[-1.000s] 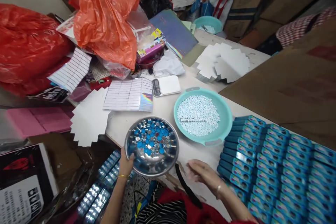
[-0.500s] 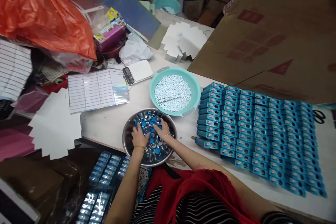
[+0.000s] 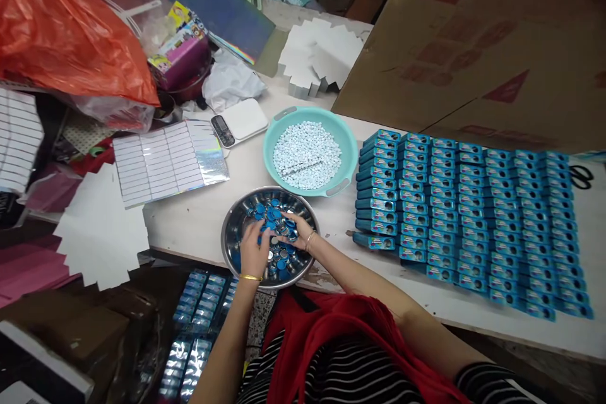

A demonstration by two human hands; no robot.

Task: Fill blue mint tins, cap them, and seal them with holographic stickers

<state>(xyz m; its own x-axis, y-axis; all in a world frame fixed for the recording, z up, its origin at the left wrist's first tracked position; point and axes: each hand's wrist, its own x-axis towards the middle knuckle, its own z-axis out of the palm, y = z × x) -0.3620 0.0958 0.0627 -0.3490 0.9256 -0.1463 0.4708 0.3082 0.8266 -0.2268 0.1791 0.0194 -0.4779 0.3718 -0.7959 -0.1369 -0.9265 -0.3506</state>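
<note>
A shiny steel bowl (image 3: 229,246) holds many small round blue-and-silver discs (image 3: 273,205), which look like little tins or caps. Both of my hands are inside it. My left hand (image 3: 255,247) has its fingers curled at blue discs in the middle of the bowl. From the right, my right hand (image 3: 301,232) is cupped around several discs, thumb and fingers facing my left hand. Some discs sit between the two hands, and the fingers partly hide them.
Behind the bowl stands a turquoise basin (image 3: 349,151) of small white pellets. Rows of blue boxes (image 3: 440,221) fill the right side. A scale (image 3: 243,120), striped sheets (image 3: 165,158), stacked white card (image 3: 101,227) and a large carton (image 3: 473,44) surround the work area.
My hands have gone from spread fingers on the discs to curled and cupped around some of them, closer together. The view has shifted slightly.
</note>
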